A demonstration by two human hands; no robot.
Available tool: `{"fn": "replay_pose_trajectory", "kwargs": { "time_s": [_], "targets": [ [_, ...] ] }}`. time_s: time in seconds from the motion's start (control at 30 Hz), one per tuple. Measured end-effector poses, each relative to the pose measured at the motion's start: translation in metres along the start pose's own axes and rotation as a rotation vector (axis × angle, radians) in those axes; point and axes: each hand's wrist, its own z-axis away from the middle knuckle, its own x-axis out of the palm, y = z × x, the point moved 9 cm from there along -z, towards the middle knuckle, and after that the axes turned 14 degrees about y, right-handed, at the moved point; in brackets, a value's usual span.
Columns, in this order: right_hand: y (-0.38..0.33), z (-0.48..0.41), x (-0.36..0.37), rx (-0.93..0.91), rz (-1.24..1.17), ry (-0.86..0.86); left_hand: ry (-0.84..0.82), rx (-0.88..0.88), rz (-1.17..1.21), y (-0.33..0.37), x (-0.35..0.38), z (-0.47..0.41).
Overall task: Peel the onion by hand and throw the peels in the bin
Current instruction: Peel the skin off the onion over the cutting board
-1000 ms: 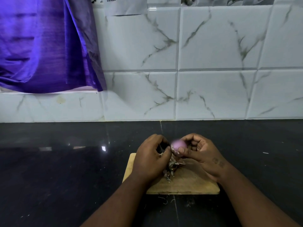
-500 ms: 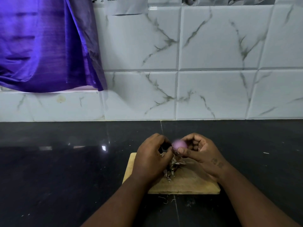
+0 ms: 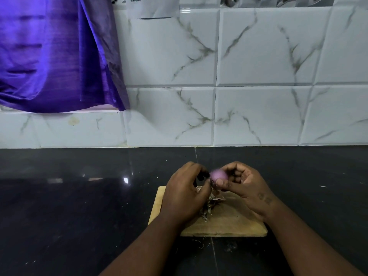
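A paper [image 3: 153, 6] taped high on the tiled wall carries print too small to read. The right hand [image 3: 246, 188] pinches a small purple onion [image 3: 218, 174] above the wooden cutting board [image 3: 229, 222]. The left hand [image 3: 185, 193], fingers curled, picks at its side. Peels [image 3: 209, 206] lie on the board.

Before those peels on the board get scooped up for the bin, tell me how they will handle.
The peels look thin, curled and papery, so probably light and floppy, likely to crumble under a firm pinch. Stray shreds already lie on the counter off the cutting board, so bits may scatter when lifted.
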Motion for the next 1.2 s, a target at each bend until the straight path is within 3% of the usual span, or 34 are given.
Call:
{"fn": "replay_pose_trajectory", "kwargs": {
  "time_s": [0.27, 0.53, 0.7, 1.2],
  "targets": [
    [0.0, 0.001, 0.003, -0.017, 0.022, -0.016, -0.034, -0.011, -0.042, -0.003, 0.004, 0.001],
    [-0.001, 0.0, 0.003, 0.065, -0.206, 0.007, -0.09, -0.143, -0.193, -0.026, 0.012, 0.005],
    [0.001, 0.002, 0.003, 0.069, -0.154, -0.021, -0.099, -0.073, -0.037, -0.012, 0.01, 0.004],
    [-0.002, 0.004, 0.006, 0.053, -0.13, -0.057, -0.049, -0.071, 0.063, -0.01, 0.006, 0.001]
  ]
}}
